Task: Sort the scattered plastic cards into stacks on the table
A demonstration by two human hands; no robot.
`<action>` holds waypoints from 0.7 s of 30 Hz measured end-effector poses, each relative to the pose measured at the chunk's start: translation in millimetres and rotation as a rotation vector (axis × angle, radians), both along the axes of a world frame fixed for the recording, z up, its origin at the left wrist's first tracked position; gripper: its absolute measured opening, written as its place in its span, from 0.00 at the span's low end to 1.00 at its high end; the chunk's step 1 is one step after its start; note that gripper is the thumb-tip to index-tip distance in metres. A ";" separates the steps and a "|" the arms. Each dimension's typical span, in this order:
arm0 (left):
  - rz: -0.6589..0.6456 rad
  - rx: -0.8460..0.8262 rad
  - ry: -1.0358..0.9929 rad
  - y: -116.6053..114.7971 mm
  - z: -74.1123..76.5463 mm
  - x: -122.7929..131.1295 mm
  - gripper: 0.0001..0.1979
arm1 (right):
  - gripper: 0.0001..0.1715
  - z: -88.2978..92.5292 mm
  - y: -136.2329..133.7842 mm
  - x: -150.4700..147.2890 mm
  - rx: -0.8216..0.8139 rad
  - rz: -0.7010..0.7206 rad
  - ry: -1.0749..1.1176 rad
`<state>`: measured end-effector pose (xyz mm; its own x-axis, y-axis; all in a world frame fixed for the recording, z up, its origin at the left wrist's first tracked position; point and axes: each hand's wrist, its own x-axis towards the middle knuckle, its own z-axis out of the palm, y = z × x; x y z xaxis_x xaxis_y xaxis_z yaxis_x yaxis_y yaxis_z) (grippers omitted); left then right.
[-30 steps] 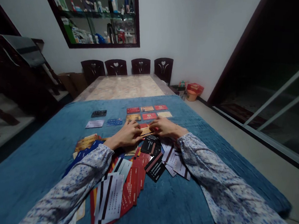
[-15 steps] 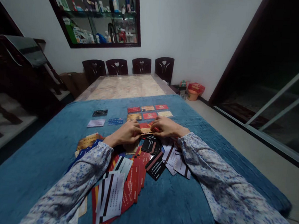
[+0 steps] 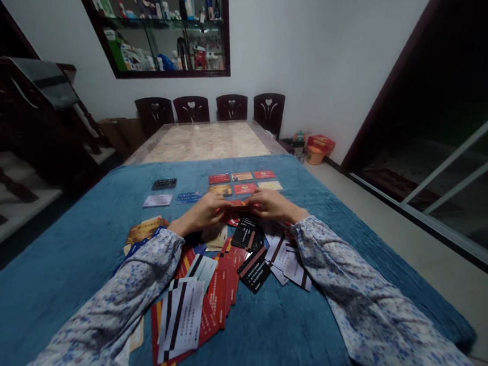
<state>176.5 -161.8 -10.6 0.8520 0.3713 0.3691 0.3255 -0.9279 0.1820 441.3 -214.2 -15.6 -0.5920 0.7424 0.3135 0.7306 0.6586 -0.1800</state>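
Note:
My left hand (image 3: 202, 213) and my right hand (image 3: 273, 205) meet over the blue blanket (image 3: 72, 236), both pinched on one red card (image 3: 239, 203) held between them. Just beyond lie two rows of sorted cards (image 3: 244, 183), red and yellow ones. Further left lie a black card (image 3: 164, 184), a white card (image 3: 157, 200) and a blue card (image 3: 188, 197). Below my hands spreads a loose heap of cards (image 3: 219, 272), red, black and white with magnetic stripes.
The blanket covers the near half of a long marble-topped table (image 3: 205, 141). Several dark chairs (image 3: 210, 109) stand at its far end under a glass wall cabinet (image 3: 155, 21). A red basket (image 3: 319, 147) sits on the floor at right, beside sliding glass doors.
Both hands have moved a little away from me toward the sorted rows. The card between them showed yellow before and shows red now.

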 end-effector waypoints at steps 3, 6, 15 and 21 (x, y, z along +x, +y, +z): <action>0.025 -0.006 -0.007 3.4 -2.8 -0.7 0.16 | 0.14 -2.7 1.2 0.4 0.002 -0.017 0.008; 0.028 -0.011 -0.014 6.0 -5.1 -1.5 0.17 | 0.14 -6.4 3.2 -0.3 -0.001 -0.036 0.023; 0.054 -0.043 -0.072 6.3 -7.8 -1.9 0.21 | 0.17 -16.0 8.0 -4.5 0.015 -0.161 0.029; 0.044 -0.056 -0.104 8.0 -13.9 -1.7 0.23 | 0.19 -21.9 4.3 -7.7 0.021 -0.241 0.046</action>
